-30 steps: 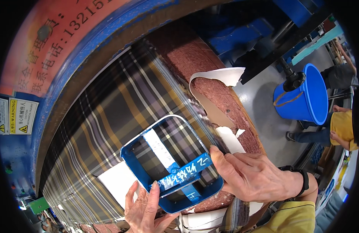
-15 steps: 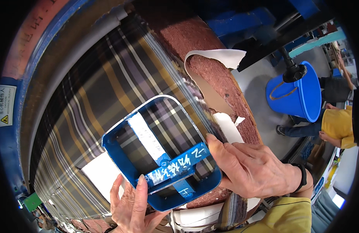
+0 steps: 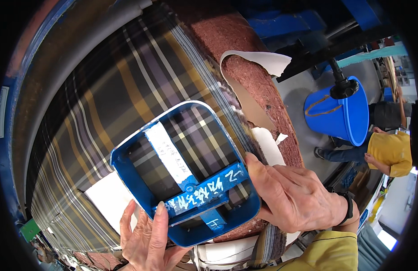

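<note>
A blue cutting die, a rounded frame with crossbars, rests on a thick stack of plaid fabric. Its lower end reaches past the cloth, over a reddish board. White handwriting and a white strip mark its bars. My right hand grips the frame's right side, thumb and fingers at the rim. At the lower left, my left hand holds the corner, with one fingertip against the end of the crossbar and its thumb near the bottom wall. White paper shows beside the die's left wall.
Torn white paper curls up over the reddish board at the right. A black knob hangs in front of a blue bucket on the floor. Another person in a yellow shirt is at the far right. Blue machine framing borders the left.
The view has shifted slightly. Both hands keep their hold on the cutting die, which stays in nearly the same place on the fabric.
</note>
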Demonstrator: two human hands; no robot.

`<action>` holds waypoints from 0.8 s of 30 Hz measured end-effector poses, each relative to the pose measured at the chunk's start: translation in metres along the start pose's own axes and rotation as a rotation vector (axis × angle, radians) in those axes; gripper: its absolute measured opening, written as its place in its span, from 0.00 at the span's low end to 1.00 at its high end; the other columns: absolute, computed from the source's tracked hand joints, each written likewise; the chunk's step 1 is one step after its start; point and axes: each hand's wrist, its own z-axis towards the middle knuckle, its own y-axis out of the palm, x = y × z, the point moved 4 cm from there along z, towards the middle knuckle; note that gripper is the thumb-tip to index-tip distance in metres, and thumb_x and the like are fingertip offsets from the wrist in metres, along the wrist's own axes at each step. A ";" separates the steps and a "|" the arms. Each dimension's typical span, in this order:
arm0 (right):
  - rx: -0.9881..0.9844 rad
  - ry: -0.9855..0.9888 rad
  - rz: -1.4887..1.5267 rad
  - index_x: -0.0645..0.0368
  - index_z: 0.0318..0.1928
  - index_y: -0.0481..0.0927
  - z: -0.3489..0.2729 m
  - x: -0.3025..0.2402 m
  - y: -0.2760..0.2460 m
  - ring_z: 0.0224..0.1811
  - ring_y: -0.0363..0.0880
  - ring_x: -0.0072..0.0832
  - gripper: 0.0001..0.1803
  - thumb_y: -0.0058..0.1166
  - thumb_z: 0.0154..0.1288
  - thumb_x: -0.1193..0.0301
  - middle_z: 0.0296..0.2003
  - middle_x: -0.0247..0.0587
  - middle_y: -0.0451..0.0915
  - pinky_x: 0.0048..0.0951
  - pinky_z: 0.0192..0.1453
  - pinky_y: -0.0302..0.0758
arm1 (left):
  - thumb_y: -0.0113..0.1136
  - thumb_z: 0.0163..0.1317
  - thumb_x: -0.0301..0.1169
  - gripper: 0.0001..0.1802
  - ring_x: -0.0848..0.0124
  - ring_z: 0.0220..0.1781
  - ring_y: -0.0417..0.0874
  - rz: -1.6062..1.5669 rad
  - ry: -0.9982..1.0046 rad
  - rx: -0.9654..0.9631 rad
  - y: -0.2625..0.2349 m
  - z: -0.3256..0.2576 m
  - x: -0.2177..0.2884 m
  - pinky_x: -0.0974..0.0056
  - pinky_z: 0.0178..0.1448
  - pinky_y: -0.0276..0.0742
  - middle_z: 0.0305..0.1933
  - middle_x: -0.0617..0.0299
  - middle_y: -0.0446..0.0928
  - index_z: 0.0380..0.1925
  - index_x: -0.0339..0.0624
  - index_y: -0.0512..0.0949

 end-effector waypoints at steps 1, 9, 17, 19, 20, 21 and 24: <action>0.003 -0.002 -0.001 0.84 0.58 0.66 0.000 0.000 0.000 0.20 0.73 0.21 0.30 0.54 0.53 0.80 0.24 0.37 0.68 0.24 0.21 0.75 | 0.77 0.45 0.32 0.47 0.50 0.58 0.80 -0.001 -0.005 0.001 0.000 0.000 0.000 0.42 0.67 0.66 0.58 0.39 0.76 0.64 0.24 0.65; -0.077 0.068 0.072 0.82 0.62 0.60 0.001 -0.003 -0.008 0.26 0.77 0.32 0.41 0.64 0.48 0.76 0.29 0.43 0.71 0.33 0.27 0.77 | 0.74 0.49 0.42 0.46 0.47 0.57 0.81 0.036 -0.008 0.020 0.004 0.003 0.002 0.42 0.69 0.61 0.48 0.40 0.82 0.62 0.21 0.66; -0.006 0.107 0.170 0.74 0.65 0.59 -0.013 -0.005 -0.006 0.39 0.79 0.50 0.42 0.67 0.54 0.71 0.40 0.59 0.77 0.42 0.39 0.78 | 0.73 0.42 0.24 0.43 0.56 0.48 0.86 0.097 -0.010 0.235 0.013 -0.004 0.006 0.49 0.68 0.66 0.41 0.46 0.84 0.63 0.29 0.68; 0.088 0.083 0.169 0.72 0.66 0.59 -0.023 -0.013 -0.020 0.38 0.79 0.51 0.42 0.66 0.55 0.70 0.38 0.57 0.78 0.42 0.39 0.77 | 0.73 0.45 0.27 0.42 0.58 0.49 0.85 0.099 -0.012 0.289 0.016 -0.004 0.005 0.51 0.68 0.67 0.43 0.46 0.84 0.65 0.35 0.69; 0.137 0.078 0.164 0.70 0.66 0.59 -0.031 -0.019 -0.029 0.38 0.79 0.51 0.42 0.66 0.56 0.69 0.37 0.56 0.78 0.42 0.39 0.77 | 0.73 0.46 0.28 0.42 0.54 0.52 0.84 0.079 -0.017 0.278 0.016 -0.004 0.005 0.51 0.68 0.66 0.45 0.42 0.83 0.64 0.34 0.69; 0.239 0.061 0.052 0.68 0.66 0.61 -0.040 -0.032 -0.037 0.37 0.79 0.48 0.41 0.67 0.56 0.68 0.34 0.51 0.78 0.40 0.40 0.77 | 0.73 0.47 0.30 0.41 0.51 0.54 0.82 0.068 -0.046 0.284 0.014 -0.008 0.006 0.51 0.68 0.65 0.47 0.38 0.81 0.64 0.34 0.69; 0.331 0.290 0.042 0.67 0.63 0.66 -0.091 -0.081 -0.053 0.35 0.79 0.43 0.36 0.66 0.57 0.67 0.33 0.45 0.78 0.38 0.39 0.77 | 0.71 0.50 0.36 0.41 0.47 0.57 0.80 0.042 -0.069 0.293 0.018 -0.008 0.002 0.52 0.70 0.63 0.51 0.32 0.78 0.64 0.34 0.69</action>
